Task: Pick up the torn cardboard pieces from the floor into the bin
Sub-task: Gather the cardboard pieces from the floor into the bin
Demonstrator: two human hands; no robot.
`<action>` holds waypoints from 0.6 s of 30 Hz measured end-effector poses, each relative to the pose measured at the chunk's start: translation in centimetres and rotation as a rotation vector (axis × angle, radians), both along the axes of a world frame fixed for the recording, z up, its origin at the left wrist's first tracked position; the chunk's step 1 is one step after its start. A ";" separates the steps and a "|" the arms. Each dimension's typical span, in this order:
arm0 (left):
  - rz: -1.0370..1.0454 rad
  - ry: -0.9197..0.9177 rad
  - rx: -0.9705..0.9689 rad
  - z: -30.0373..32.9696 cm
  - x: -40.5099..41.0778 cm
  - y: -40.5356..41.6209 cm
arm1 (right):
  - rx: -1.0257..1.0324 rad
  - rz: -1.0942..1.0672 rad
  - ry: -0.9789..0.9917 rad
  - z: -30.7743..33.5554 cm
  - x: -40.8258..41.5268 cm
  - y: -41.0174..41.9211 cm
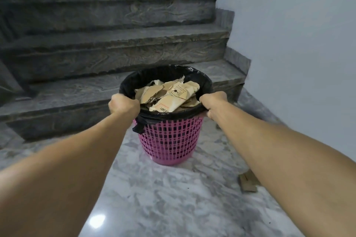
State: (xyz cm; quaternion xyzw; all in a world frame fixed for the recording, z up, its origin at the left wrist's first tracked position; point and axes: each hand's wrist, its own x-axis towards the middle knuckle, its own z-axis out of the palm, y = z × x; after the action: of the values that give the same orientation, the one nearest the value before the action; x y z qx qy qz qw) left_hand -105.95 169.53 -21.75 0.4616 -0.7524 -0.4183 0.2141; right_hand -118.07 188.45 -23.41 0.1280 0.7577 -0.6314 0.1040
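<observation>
Your fingers curl tight over opposite sides of the rim: your left hand and your right hand each grip the pink lattice bin through its black liner, which folds over the edge. Torn cardboard pieces fill the bin nearly to the top, at the foot of the grey stone stairs. One loose cardboard scrap lies on the marble floor, partly hidden by your right forearm. The load looks light and stiff; the liner is probably slick, so grip rim and plastic together. Take the flat scrap by an edge, since it lies flush.
</observation>
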 end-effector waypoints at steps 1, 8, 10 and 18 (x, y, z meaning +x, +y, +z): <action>-0.004 -0.008 -0.011 -0.3 -0.6 -0.2 | -0.009 0.016 -0.007 0.1 -0.4 -0.1; -0.026 -0.208 -0.128 -0.2 -3.9 -0.4 | 0.116 0.388 -0.176 3.1 -1.8 1.8; -0.075 -0.340 -0.328 0.4 -5.5 1.0 | 0.189 0.453 -0.201 4.4 -2.4 3.4; -0.661 0.060 -0.618 2.0 -12.0 12.8 | 0.527 0.528 -0.241 6.3 -5.7 13.5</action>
State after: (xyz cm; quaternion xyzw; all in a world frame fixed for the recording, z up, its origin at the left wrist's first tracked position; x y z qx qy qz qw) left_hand -117.97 182.31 -19.76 0.0986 -0.9424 -0.2332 0.2185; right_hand -123.72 201.93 -17.15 0.0242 0.8832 -0.3469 0.3149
